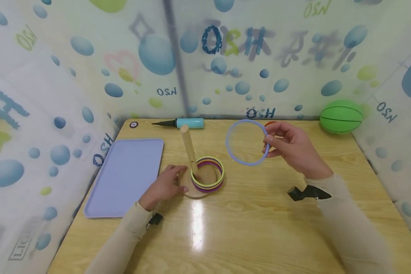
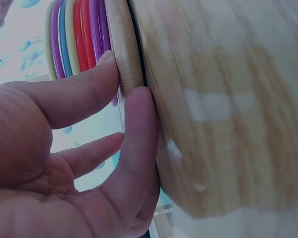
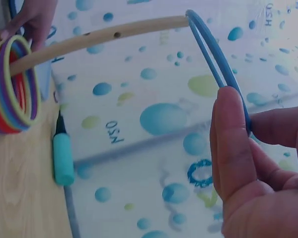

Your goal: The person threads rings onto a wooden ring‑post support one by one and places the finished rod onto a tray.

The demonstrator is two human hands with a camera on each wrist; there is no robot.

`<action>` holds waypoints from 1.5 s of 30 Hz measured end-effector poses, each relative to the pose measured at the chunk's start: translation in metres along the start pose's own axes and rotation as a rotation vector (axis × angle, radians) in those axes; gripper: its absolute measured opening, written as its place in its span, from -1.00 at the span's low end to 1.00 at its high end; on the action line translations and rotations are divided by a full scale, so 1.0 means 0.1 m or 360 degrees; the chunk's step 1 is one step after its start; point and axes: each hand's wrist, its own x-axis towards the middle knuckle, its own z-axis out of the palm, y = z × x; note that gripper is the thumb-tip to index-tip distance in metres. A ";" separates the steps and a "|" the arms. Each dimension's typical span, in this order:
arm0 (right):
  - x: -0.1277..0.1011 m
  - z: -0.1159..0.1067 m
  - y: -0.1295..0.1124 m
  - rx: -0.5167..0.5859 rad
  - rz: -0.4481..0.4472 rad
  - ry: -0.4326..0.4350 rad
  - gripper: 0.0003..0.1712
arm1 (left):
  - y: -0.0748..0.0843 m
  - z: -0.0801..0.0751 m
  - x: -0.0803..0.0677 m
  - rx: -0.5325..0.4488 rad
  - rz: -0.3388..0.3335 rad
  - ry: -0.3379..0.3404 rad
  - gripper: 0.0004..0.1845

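A wooden ring-toss stand has a round base (image 1: 188, 193) and an upright post (image 1: 188, 148). Several coloured rings (image 1: 222, 179), yellow, purple, red and blue among them, lie stacked around the foot of the post. My left hand (image 1: 164, 186) grips the base at its left edge, with thumb and fingers (image 2: 139, 119) at the rim in the left wrist view. Up and to the right of the post, my right hand (image 1: 291, 146) pinches a blue ring (image 1: 228, 152) by its right side. In the right wrist view that ring overlaps the post's tip.
A lavender tray (image 1: 130, 171) lies to the left on the wooden table (image 1: 246, 228). Along the back are a turquoise hand pump (image 1: 190, 123) with a black nozzle and a green ball (image 1: 341, 117) at the right corner. Something red (image 1: 270, 123) shows behind my right hand.
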 end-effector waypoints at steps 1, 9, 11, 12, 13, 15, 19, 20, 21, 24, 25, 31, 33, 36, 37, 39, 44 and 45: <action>0.04 0.04 -0.01 0.0034 -0.0023 -0.0015 -0.78 | 0.00 -0.01 0.00 -0.0001 -0.0002 0.0003 -0.18; 0.27 0.42 -0.09 0.0281 -0.0175 -0.0146 -0.75 | 0.00 -0.02 -0.01 -0.0018 0.0045 0.0013 -0.18; 0.32 0.52 -0.12 0.0316 -0.0187 -0.0171 -0.75 | -0.01 -0.01 -0.01 -0.0008 0.0050 0.0012 -0.18; 0.34 0.58 -0.13 0.0318 -0.0193 -0.0173 -0.75 | -0.01 0.00 -0.01 -0.0001 0.0056 0.0010 -0.18; 0.36 0.63 -0.14 0.0318 -0.0190 -0.0171 -0.75 | -0.01 0.01 0.00 -0.0004 0.0055 0.0010 -0.18; 0.42 0.73 -0.15 0.0313 -0.0192 -0.0170 -0.76 | -0.01 0.02 -0.01 -0.0003 0.0062 0.0011 -0.18; 0.53 0.90 -0.13 0.0307 -0.0160 -0.0169 -0.76 | 0.00 0.01 -0.03 -0.0006 0.0061 0.0015 -0.18; 0.56 0.94 -0.11 0.0307 -0.0148 -0.0174 -0.76 | 0.00 0.01 -0.04 0.0001 0.0067 0.0015 -0.18; 0.58 0.98 -0.10 0.0303 -0.0133 -0.0177 -0.76 | 0.00 0.01 -0.05 0.0001 0.0065 0.0013 -0.18; 0.65 1.07 -0.05 0.0280 -0.0072 -0.0177 -0.76 | -0.01 0.01 -0.07 -0.0006 0.0050 -0.0002 -0.19; 0.66 1.09 -0.03 0.0265 -0.0051 -0.0175 -0.77 | -0.01 0.01 -0.07 -0.0004 0.0045 -0.0005 -0.19; 0.73 1.16 0.11 0.0181 0.0087 -0.0139 -0.77 | -0.01 -0.03 -0.06 0.0038 0.0083 0.0033 -0.19; 0.74 1.16 0.16 0.0177 0.0131 -0.0131 -0.77 | -0.01 -0.03 -0.05 0.0055 0.0090 0.0038 -0.19; 0.74 1.14 0.25 0.0179 0.0184 -0.0112 -0.77 | -0.01 -0.03 -0.05 0.0062 0.0098 0.0034 -0.18; 0.73 1.13 0.28 0.0175 0.0200 -0.0103 -0.76 | -0.01 -0.02 -0.04 0.0061 0.0098 0.0034 -0.18; 0.72 1.11 0.33 0.0164 0.0226 -0.0086 -0.75 | -0.01 -0.01 -0.04 0.0060 0.0106 0.0033 -0.18; 0.68 1.04 0.46 0.0075 0.0306 -0.0049 -0.74 | -0.02 0.01 -0.01 0.0040 0.0110 0.0048 -0.17; 0.67 1.02 0.49 0.0063 0.0323 -0.0042 -0.74 | -0.02 0.02 -0.01 0.0028 0.0112 0.0051 -0.17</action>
